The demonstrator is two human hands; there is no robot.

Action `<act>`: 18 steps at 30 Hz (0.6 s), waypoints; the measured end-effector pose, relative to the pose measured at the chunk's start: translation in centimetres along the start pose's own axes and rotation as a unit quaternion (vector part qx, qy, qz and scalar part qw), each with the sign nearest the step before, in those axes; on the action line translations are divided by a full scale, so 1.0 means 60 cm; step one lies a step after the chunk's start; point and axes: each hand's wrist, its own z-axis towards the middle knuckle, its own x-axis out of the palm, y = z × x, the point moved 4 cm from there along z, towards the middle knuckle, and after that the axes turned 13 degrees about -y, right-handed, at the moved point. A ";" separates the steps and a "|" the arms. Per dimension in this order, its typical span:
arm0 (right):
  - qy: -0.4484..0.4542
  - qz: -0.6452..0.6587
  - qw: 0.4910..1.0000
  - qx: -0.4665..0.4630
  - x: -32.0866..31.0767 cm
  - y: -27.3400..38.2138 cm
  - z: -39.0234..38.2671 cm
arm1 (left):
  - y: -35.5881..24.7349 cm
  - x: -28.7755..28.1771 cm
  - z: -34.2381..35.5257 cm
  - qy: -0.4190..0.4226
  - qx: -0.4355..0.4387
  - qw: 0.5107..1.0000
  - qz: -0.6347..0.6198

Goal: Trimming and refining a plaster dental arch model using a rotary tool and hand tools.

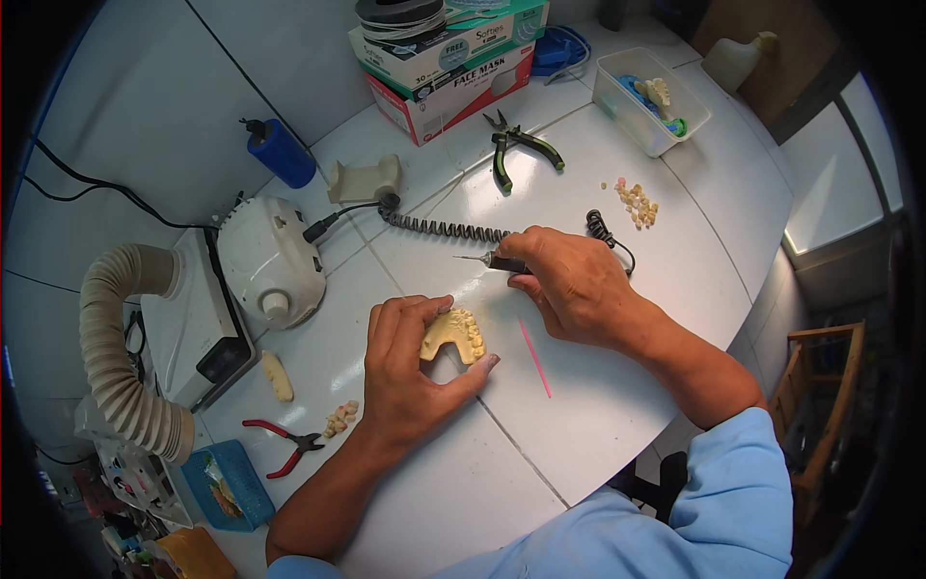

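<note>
Well, the yellowish dental cast [443,326] sits at the middle of the workspace, over the white tabletop [617,386], its arch opening toward the person and a row of teeth along its right side. From where I stand, good work here would mean keeping that cast quite still, bringing the handpiece's thin bit [470,258] in lightly, and keeping fingertips out of its path; bracing the working hand would likely help too.

As for grip, the left hand [394,372] is curled around the cast, fingers along the left and far edges, thumb [470,382] against the near right end, opened only as wide as the piece needs. The right hand [574,280] is closed around the dark handpiece [504,263], thumb and forefinger near its front, the bit pointing left and clear of the cast. How hard either hand presses I can't tell.

Farther out, a pink stick [534,359] lies below the right hand, and a coiled cord [449,229] runs beyond.
</note>
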 end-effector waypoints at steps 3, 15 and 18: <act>-0.044 -0.041 0.998 -0.024 0.005 0.004 0.005 | -0.002 -0.004 0.000 0.006 -0.011 1.000 0.013; 0.010 -0.086 0.990 -0.113 -0.011 -0.006 0.009 | -0.008 0.000 -0.010 0.030 -0.017 0.999 0.032; 0.016 -0.051 0.993 -0.109 -0.023 -0.007 0.008 | -0.010 -0.003 -0.008 0.028 -0.014 0.999 0.025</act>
